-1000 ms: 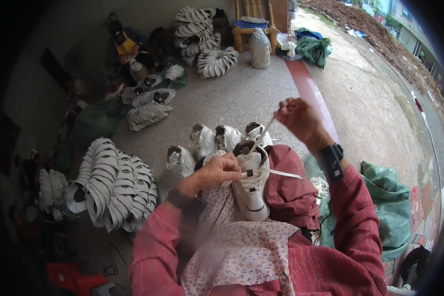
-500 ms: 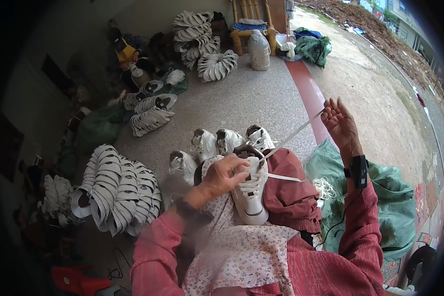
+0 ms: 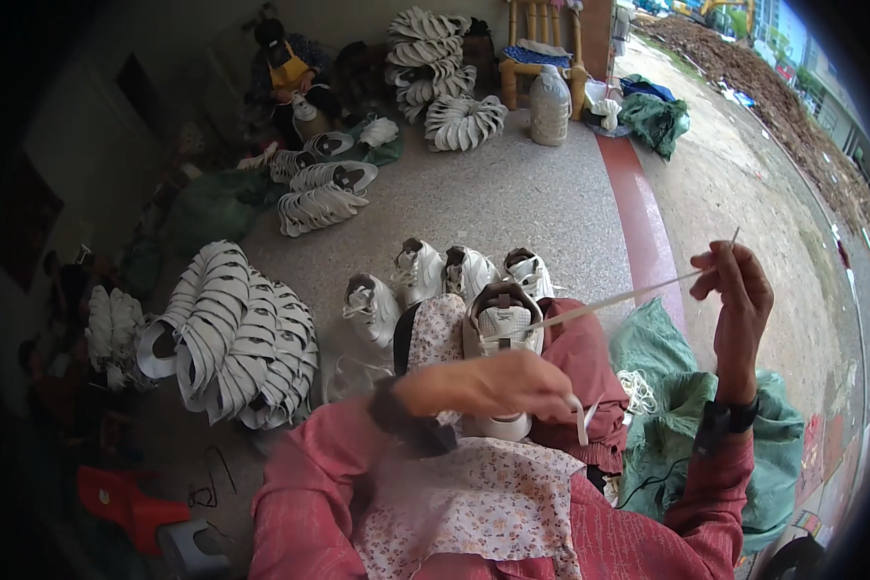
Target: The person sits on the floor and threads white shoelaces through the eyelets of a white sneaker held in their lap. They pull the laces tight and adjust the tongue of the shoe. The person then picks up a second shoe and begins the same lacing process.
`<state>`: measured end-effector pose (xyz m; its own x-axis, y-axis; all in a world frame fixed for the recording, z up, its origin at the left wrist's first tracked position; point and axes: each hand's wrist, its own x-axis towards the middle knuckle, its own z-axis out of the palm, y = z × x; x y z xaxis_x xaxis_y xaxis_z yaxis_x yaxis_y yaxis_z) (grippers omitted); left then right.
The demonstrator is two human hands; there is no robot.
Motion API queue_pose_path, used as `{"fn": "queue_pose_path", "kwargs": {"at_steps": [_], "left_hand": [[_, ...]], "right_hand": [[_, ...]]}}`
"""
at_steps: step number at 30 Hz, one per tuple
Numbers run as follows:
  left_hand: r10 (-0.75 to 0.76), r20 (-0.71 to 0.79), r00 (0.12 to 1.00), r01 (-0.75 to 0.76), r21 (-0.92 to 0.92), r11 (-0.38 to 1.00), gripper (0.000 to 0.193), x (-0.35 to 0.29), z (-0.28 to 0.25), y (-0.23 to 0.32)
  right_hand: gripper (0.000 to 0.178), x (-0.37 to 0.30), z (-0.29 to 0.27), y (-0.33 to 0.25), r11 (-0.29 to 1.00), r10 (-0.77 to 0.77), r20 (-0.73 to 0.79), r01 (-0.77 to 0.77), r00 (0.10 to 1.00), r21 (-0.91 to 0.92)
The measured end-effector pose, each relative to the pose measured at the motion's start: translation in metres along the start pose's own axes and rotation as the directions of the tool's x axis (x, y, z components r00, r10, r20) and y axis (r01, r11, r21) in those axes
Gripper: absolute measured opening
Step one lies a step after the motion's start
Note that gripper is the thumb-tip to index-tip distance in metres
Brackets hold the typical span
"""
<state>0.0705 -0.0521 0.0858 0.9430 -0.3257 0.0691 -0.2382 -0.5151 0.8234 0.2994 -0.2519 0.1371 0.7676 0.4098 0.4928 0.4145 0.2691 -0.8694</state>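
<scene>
**Sneaker Lacing: Position of Hands and Shoe**

A white sneaker [image 3: 506,324] is supported on the lap, between the floral-covered left thigh and the maroon trouser leg [image 3: 590,353]. Its heel opening is directed away from the body and its toe toward the body. The middle of the sneaker is covered by the left hand [image 3: 498,382], which is passed across it from the left.

The fingers of the left hand are drawn together, and a short lace strand [image 3: 582,422] is pinched at the fingertips, above the maroon trouser leg. The right hand [image 3: 742,290] is raised well apart from the sneaker, at the right. A long lace strand [image 3: 619,300] is gripped between its thumb and fingers and is drawn nearly straight from the upper part of the sneaker; the free tip is extended above the fingers.

Four white shoes [image 3: 470,274] are placed on the floor just beyond the knees. A bundle of loose white laces [image 3: 636,391] is laid on green sacking [image 3: 710,401] beside the maroon trouser leg. Large stacks of shoe uppers [image 3: 230,338] are set at the left, near a red plastic stool [image 3: 130,505]. In the background, a clear plastic bottle [image 3: 550,106] is stood beside a bamboo chair [image 3: 541,58].
</scene>
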Motion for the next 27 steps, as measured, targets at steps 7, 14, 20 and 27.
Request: {"fn": "queue_pose_path", "kwargs": {"at_steps": [7,14,20,27], "left_hand": [[-0.402,-0.641,0.654,-0.358,-0.731,0.581,0.024,-0.108,-0.086,-0.058],[-0.717,-0.545,0.434,-0.492,-0.810,0.318,0.027,-0.197,-0.034,-0.127],[-0.750,-0.510,0.422,-0.445,-0.837,0.319,0.032,-0.202,-0.021,-0.141],[-0.650,-0.586,0.484,-0.366,-0.810,0.458,0.037,-0.201,-0.033,-0.122]], "right_hand": [[0.019,0.024,-0.035,0.130,0.772,0.601,-0.068,-0.557,0.796,0.305],[0.012,-0.022,-0.037,0.209,0.065,0.797,0.294,-0.559,0.528,0.827],[0.013,-0.027,-0.052,0.215,0.071,0.784,0.313,-0.579,0.536,0.812],[0.013,-0.014,-0.043,0.180,0.145,0.721,0.300,-0.560,0.624,0.816]]}}
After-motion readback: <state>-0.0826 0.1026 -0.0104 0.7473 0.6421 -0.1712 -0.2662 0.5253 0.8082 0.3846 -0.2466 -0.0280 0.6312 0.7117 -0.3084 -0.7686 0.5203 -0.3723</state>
